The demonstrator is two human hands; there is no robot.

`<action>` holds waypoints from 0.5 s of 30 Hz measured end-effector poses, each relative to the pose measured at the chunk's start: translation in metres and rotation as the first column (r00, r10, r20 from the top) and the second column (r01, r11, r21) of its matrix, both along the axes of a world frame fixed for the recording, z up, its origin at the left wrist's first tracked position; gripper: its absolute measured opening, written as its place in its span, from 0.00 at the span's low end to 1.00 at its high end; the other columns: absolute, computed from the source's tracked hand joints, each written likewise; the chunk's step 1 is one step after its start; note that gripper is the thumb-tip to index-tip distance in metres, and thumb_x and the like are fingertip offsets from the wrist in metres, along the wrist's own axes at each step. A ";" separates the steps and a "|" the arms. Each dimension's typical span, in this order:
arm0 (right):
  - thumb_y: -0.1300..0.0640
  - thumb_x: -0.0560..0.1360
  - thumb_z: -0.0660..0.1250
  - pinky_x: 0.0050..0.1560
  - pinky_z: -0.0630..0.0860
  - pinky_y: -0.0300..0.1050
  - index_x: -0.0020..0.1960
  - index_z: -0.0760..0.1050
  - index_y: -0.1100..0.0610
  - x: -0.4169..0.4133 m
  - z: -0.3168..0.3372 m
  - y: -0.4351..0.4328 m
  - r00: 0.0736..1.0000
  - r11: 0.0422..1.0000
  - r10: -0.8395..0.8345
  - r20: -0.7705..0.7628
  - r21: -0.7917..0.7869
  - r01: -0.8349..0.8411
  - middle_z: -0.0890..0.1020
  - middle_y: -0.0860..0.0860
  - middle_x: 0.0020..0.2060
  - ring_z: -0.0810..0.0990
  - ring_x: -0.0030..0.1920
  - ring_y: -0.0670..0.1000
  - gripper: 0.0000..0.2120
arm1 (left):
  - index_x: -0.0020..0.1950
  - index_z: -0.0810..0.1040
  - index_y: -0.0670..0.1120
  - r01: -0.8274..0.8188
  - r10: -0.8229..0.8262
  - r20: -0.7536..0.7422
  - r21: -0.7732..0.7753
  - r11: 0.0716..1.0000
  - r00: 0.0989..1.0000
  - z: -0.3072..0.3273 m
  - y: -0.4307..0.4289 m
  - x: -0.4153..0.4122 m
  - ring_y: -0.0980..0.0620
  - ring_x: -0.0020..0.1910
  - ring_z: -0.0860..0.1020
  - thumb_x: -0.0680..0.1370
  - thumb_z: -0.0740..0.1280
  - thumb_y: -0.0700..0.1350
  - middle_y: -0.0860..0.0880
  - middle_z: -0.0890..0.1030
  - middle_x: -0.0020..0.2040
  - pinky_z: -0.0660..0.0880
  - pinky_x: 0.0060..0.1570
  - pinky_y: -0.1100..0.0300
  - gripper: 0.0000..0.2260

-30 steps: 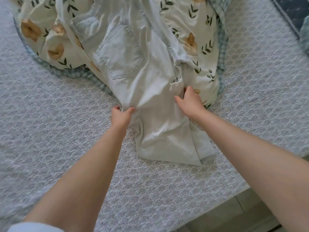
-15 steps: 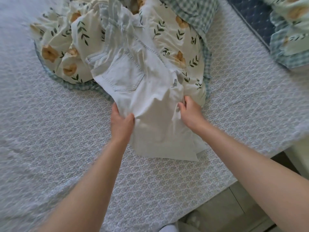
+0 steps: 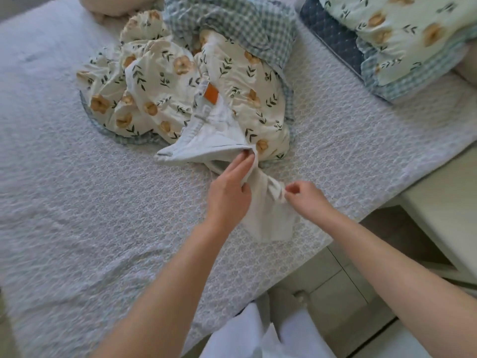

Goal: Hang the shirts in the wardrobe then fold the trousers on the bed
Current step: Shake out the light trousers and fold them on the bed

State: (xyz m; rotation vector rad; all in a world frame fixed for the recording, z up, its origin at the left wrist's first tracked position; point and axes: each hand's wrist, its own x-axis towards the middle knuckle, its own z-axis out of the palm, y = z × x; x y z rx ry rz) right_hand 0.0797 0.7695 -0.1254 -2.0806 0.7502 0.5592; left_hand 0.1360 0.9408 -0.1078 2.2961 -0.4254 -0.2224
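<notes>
Pale, almost white trousers (image 3: 214, 130) lie bunched on the bed (image 3: 77, 202), their waistband with an orange label resting on a crumpled floral duvet (image 3: 160, 81). The trouser legs run toward the bed's near edge. My left hand (image 3: 228, 192) grips the gathered cloth at mid-leg, fingers over it and thumb under. My right hand (image 3: 305, 198) pinches the same leg just to the right, near the hem end (image 3: 271, 226).
A blue gingham side of the duvet (image 3: 232, 24) heaps behind the trousers. Floral pillows (image 3: 402, 40) lie stacked at the top right. The bed's edge runs diagonally at lower right, with tiled floor (image 3: 333, 288) and a pale cabinet (image 3: 444, 208) beyond it.
The trousers have been pulled toward the bed edge and twisted, so the back pocket no longer shows and the orange label does. Both hands shifted right and now hold the bunched leg.
</notes>
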 end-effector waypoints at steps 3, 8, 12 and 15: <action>0.53 0.79 0.62 0.56 0.78 0.55 0.55 0.78 0.61 0.001 0.036 -0.014 0.948 0.952 -0.277 0.154 0.181 0.249 0.82 0.52 0.48 0.80 0.49 0.53 0.13 | 0.69 0.76 0.53 0.120 -0.122 0.092 0.025 0.992 0.988 0.009 -0.009 -0.032 0.56 0.64 0.76 0.76 0.63 0.33 0.57 0.73 0.71 0.75 0.58 0.59 0.25; 0.47 0.76 0.68 0.58 0.77 0.51 0.60 0.77 0.59 0.006 0.075 -0.015 0.988 0.892 -0.152 0.031 0.435 0.124 0.80 0.57 0.58 0.79 0.59 0.56 0.19 | 0.58 0.84 0.50 0.353 -0.390 0.263 0.177 0.919 0.883 0.018 -0.020 -0.075 0.45 0.43 0.85 0.72 0.61 0.37 0.53 0.82 0.62 0.81 0.33 0.52 0.20; 0.57 0.75 0.71 0.43 0.77 0.42 0.65 0.73 0.63 -0.013 0.068 -0.007 0.978 0.967 0.109 -0.176 0.249 -0.063 0.76 0.59 0.61 0.78 0.54 0.53 0.21 | 0.51 0.85 0.50 0.487 -0.550 0.280 0.266 0.832 0.787 0.014 -0.022 -0.104 0.47 0.34 0.83 0.67 0.70 0.34 0.54 0.84 0.56 0.75 0.22 0.58 0.17; 0.68 0.74 0.68 0.45 0.80 0.43 0.62 0.75 0.60 -0.029 0.051 -0.012 0.986 0.974 0.004 -0.169 0.224 0.034 0.79 0.58 0.55 0.78 0.48 0.51 0.17 | 0.51 0.85 0.49 0.501 -0.559 0.271 0.258 0.826 0.783 0.009 -0.020 -0.119 0.46 0.35 0.83 0.65 0.71 0.32 0.52 0.82 0.60 0.75 0.23 0.58 0.19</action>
